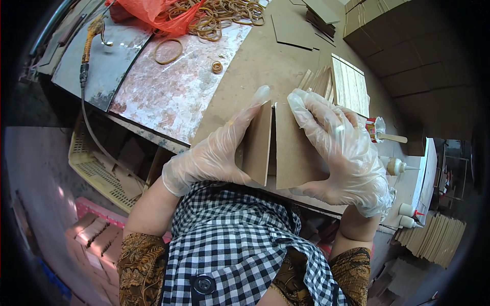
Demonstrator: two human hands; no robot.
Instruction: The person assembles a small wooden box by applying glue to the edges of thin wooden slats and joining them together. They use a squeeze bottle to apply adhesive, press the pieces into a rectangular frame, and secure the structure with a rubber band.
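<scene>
Both of my hands wear clear plastic gloves and are raised over the near edge of the workbench. My left hand grips a flat brown fibreboard panel, which stands on edge and is seen at a slant. A second brown panel, with its broad face toward me, is held by my right hand, fingers along its top and thumb at its lower edge. The two panels stand side by side with a narrow dark gap between them; whether they meet farther down is hidden.
Rubber bands spill from a red plastic bag at the back. An air gun with a hose lies at left. Rightward are a pale wood-grain panel, a tin with a stick, a glue bottle and stacked brown boxes.
</scene>
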